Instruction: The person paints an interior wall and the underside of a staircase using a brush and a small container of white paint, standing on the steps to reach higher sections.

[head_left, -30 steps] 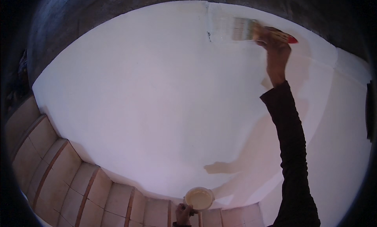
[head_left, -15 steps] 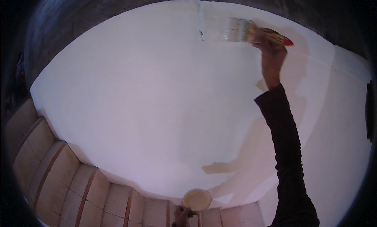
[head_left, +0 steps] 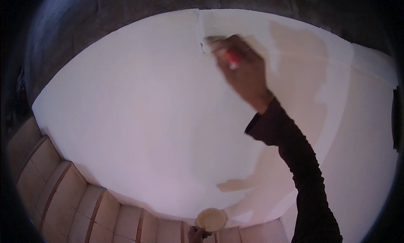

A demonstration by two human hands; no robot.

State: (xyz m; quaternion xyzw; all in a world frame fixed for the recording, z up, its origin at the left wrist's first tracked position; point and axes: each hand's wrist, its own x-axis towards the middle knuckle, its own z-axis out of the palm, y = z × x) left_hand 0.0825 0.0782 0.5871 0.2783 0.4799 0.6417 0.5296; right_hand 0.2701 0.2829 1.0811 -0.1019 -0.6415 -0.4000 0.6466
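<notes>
My right hand [head_left: 244,68] is raised high against a white wall [head_left: 147,108], its fingers closed round a paintbrush. The brush's red handle end [head_left: 232,57] shows by the palm, and its dark bristles [head_left: 215,38] reach the wall near a small dark mark [head_left: 202,46]. Motion blurs the hand and brush, and most of the brush is hidden behind the fingers. Low in the view, my left hand [head_left: 196,234] grips the rim of a round tub [head_left: 211,219] with pale cream paint in it.
Tiled stairs [head_left: 63,192] with brown edges run along the wall's foot from the left to the bottom. A dark ceiling [head_left: 168,7] curves over the top. Another pale wall [head_left: 366,138] meets this one at the right, with a dark object [head_left: 396,119] at its far edge.
My right hand has swept the paintbrush to the left and turned, so the handle end now points toward me. My left hand and the tub sit slightly lower in view.
</notes>
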